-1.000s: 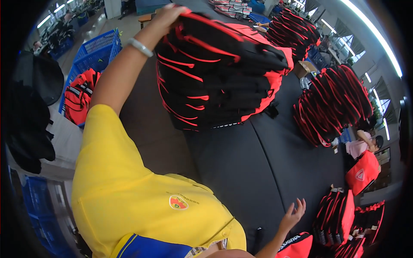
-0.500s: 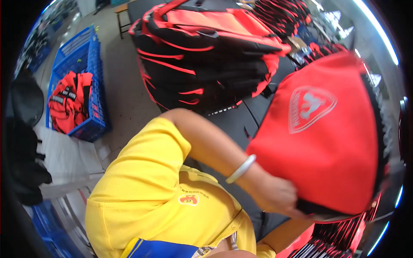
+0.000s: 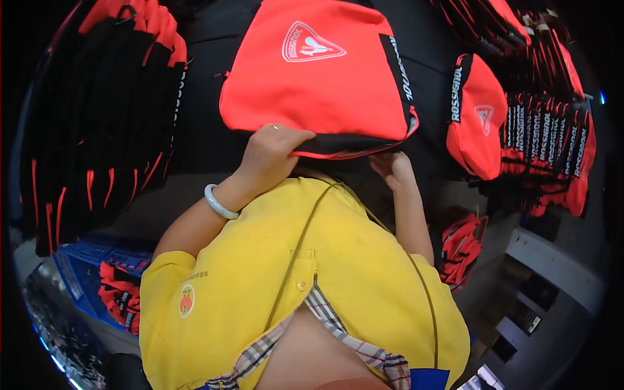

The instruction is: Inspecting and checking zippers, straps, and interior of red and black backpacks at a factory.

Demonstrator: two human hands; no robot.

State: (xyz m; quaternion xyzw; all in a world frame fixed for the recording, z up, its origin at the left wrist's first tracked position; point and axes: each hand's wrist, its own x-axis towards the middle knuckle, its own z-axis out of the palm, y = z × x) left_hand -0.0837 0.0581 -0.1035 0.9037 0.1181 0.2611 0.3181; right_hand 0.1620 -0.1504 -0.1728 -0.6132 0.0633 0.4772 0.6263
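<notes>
A red bag (image 3: 318,78) with black side trim and a white crest lies on the dark table (image 3: 208,140) in front of me. My left hand (image 3: 273,153), with a pale bangle on the wrist, grips the bag's near bottom edge. My right hand (image 3: 390,166) holds the same edge a little to the right, fingers tucked under it. My yellow shirt (image 3: 305,286) fills the lower middle of the view.
A tall stack of black and red bags (image 3: 97,117) stands at the left. A second red bag (image 3: 478,123) lies to the right, with rows of several more bags (image 3: 546,149) behind it. A blue crate (image 3: 97,286) with red pieces sits low left.
My left hand came off the black and red stack and down to the red bag. The red bag now lies flat in front of me with both hands on its near edge.
</notes>
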